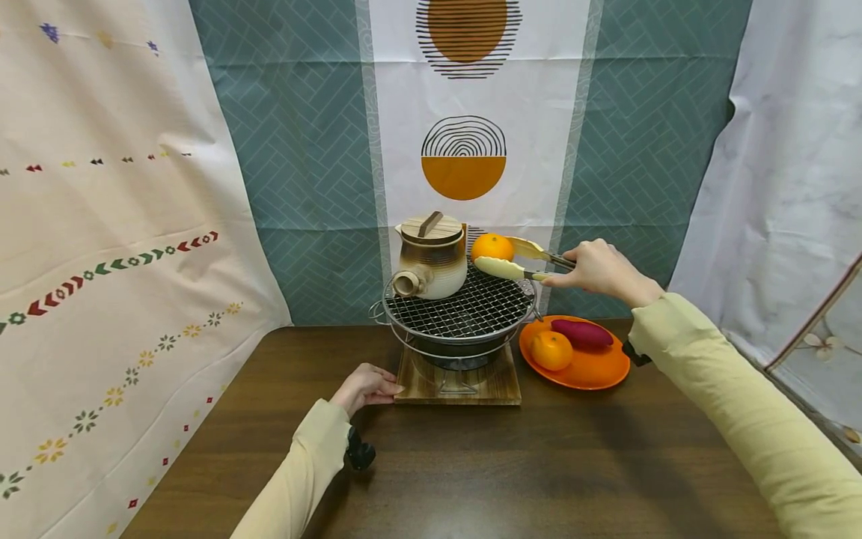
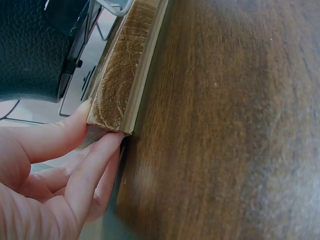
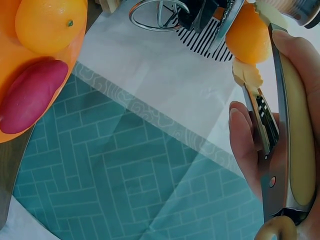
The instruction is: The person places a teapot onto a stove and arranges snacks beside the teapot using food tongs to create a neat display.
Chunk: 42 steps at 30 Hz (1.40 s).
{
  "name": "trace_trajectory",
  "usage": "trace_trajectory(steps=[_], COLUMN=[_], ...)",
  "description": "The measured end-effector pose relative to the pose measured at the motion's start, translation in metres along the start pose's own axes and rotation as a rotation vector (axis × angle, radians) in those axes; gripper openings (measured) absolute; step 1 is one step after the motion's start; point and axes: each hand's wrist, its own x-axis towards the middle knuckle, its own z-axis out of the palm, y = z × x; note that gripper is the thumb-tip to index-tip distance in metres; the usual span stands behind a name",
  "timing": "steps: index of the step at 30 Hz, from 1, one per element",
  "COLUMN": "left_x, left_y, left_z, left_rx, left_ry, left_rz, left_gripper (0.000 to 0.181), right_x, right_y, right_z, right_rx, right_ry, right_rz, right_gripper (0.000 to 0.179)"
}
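Note:
My right hand holds a pair of tongs with cream scalloped tips. Between those tips is a mandarin orange, held over the back right of the round wire grill rack. In the right wrist view, the thumb and fingers wrap the tongs' metal-edged handles. My left hand pinches the front left corner of the wooden board under the grill. Seen from the left wrist, the thumb presses the board's upper edge while the fingers lie against its underside.
A clay teapot with a wooden lid stands on the rack's left side, its hollow handle facing front. Right of the grill, an orange plate bears another mandarin and a purple sweet potato. Patterned cloths hang behind the brown table.

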Motion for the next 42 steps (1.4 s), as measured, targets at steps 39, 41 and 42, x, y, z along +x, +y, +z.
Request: trace_trajectory(steps=[39, 41, 42], left_x=[-0.0011, -0.0014, -0.0016], left_y=[0.0005, 0.0009, 0.0011], left_z=[0.0016, 0.0018, 0.0018], left_rx=[0.013, 0.017, 0.018], left_ry=[0.033, 0.033, 0.031], left_rz=[0.008, 0.009, 0.009], left_gripper=[0.031, 0.031, 0.031], right_x=[0.0097, 0.01, 0.0104], right_y=[-0.0072, -0.0071, -0.007], right_z=[0.0072, 0.0076, 0.0078], right_rx=[-0.027, -0.02, -0.016], right_ry=[-0.004, -0.01, -0.013], right_rz=[0.012, 0.018, 0.019], right_gripper=[0.046, 0.044, 0.043])
